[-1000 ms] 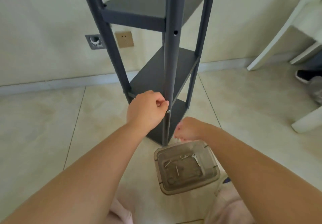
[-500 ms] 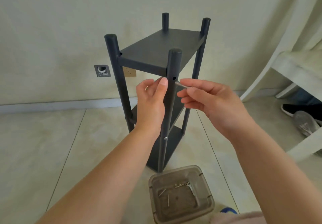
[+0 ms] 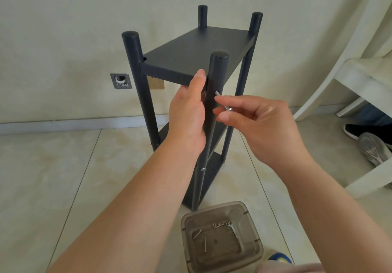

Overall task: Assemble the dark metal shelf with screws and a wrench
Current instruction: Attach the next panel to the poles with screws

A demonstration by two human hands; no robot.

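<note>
Head view: the right hand (image 3: 261, 124) pinches a screw (image 3: 222, 102), tip at the near post's hole on the dark shelf (image 3: 197, 47) (centre, 12 o'clock); the left hand (image 3: 188, 111) wraps the post. Misaligned, the screw could slip and drop.

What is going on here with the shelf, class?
A person is putting together a dark metal shelf standing on the tiled floor. The left hand steadies the near post while the right hand pinches a screw, its tip at the post's hole. A plastic container of spare screws sits below.
</note>
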